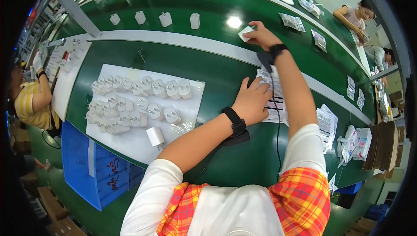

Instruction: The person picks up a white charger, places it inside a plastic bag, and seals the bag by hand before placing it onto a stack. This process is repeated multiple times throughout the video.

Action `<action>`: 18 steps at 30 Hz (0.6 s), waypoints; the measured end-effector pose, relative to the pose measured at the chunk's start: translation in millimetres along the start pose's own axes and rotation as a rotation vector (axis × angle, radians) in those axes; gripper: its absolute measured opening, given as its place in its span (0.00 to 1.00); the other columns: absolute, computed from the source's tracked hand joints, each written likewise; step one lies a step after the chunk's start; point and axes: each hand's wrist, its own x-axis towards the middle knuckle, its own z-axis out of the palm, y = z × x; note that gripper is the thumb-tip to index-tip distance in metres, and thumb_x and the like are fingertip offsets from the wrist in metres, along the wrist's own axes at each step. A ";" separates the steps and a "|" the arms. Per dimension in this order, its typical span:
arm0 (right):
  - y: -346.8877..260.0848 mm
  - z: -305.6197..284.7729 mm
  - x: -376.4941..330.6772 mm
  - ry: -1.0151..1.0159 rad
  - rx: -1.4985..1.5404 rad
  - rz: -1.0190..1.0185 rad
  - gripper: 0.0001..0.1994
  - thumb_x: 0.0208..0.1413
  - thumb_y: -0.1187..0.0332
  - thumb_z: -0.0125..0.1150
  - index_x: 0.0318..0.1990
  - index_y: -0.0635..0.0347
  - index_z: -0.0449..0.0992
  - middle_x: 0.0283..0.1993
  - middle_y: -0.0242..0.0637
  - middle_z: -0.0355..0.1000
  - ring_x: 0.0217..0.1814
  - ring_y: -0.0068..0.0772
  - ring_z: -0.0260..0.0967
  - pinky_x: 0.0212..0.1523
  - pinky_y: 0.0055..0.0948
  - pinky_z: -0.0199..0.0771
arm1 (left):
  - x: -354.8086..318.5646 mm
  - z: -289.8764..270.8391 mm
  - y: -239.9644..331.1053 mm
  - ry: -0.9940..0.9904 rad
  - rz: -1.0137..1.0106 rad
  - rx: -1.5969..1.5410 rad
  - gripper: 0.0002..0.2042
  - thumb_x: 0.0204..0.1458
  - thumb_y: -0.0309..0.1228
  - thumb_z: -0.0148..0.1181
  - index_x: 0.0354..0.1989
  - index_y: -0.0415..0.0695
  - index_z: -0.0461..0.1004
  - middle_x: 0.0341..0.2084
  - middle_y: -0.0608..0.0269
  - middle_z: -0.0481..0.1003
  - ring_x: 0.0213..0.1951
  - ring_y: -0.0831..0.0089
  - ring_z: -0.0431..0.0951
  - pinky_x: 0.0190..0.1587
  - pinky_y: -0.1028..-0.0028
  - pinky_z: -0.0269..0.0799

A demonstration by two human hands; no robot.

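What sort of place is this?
Probably a factory packing or assembly line: white boxy plastic plug adapters are grouped on a white rectangular board, more sit spaced along a long green belt-like surface, and a person in a yellow-striped top works at a neighbouring white-topped bench.

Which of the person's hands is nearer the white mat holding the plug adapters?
Left. The left hand rests right of the white mat, by a printed sheet; the right hand is farther, above the far green surface, holding a small white block.
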 end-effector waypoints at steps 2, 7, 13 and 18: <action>-8.4 -18.6 -33.4 -0.134 0.406 0.059 0.29 0.46 0.64 0.66 0.56 0.58 0.64 0.59 0.47 0.65 0.54 0.38 0.69 0.55 0.32 0.70 | 0.8 -1.6 0.6 0.051 0.011 0.029 0.24 0.41 0.39 0.62 0.49 0.45 0.72 0.49 0.57 0.71 0.59 0.55 0.64 0.61 0.46 0.53; -23.1 -36.5 -138.6 -0.299 0.751 -0.128 0.29 0.45 0.69 0.62 0.57 0.58 0.61 0.58 0.43 0.65 0.57 0.35 0.66 0.58 0.34 0.68 | 1.8 -24.9 4.5 -0.103 -0.001 -0.117 0.21 0.38 0.36 0.62 0.44 0.43 0.73 0.43 0.58 0.71 0.49 0.59 0.69 0.55 0.55 0.60; -0.1 -31.0 -224.8 -0.174 0.452 -0.310 0.29 0.46 0.71 0.61 0.57 0.60 0.60 0.57 0.41 0.65 0.56 0.33 0.66 0.58 0.33 0.67 | 3.3 -9.5 5.1 0.082 0.065 -0.116 0.16 0.38 0.31 0.61 0.38 0.42 0.75 0.36 0.58 0.72 0.41 0.59 0.72 0.48 0.63 0.65; 17.5 -28.8 -255.2 0.083 0.338 -0.192 0.29 0.43 0.72 0.66 0.55 0.61 0.63 0.57 0.38 0.65 0.55 0.34 0.67 0.59 0.34 0.66 | 11.0 0.5 9.5 0.108 0.017 0.035 0.13 0.39 0.28 0.59 0.36 0.43 0.75 0.33 0.57 0.72 0.38 0.59 0.72 0.45 0.64 0.67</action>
